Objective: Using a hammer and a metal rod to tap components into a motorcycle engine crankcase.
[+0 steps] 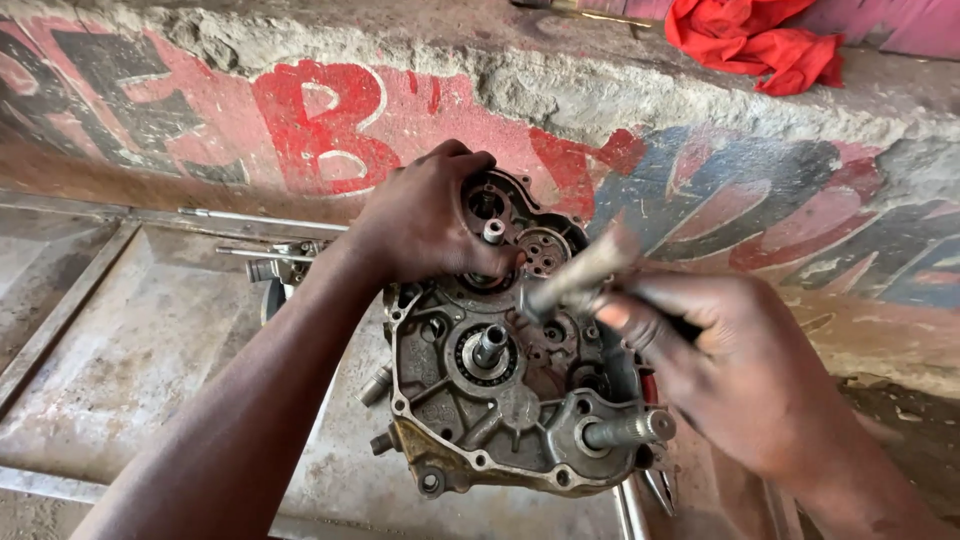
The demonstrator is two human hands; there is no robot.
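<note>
Open engine case (500, 400), grimy and oily, standing on a metal tray (130, 370) against a painted concrete wall (330, 130). Left hand (425, 215) clamped over the top of the case, thumb down by a small shaft (493, 231), steadying it. Right hand (720, 370) closed round a blurred grey tool (580, 278), its tip at the case's middle, just right of the upper shaft. Blur hints at a swing or a tap; hard to tell which, or what kind of tool.

Centre shaft (490, 345) poking up from its bearing, untouched. Splined shaft (630, 430) sticking out at the lower right of the case. Loose metal parts (280, 262) and a thin rod (260, 220) lying on the tray behind the left forearm. Red cloth (760, 40) bunched on top of the wall, well apart from the work.

Step in hand, by the look: working at an inner part of the case with the tool, case braced. Next move likely calls for a firm left grip, tool tip square on its mark, thumb kept off the strike line.
</note>
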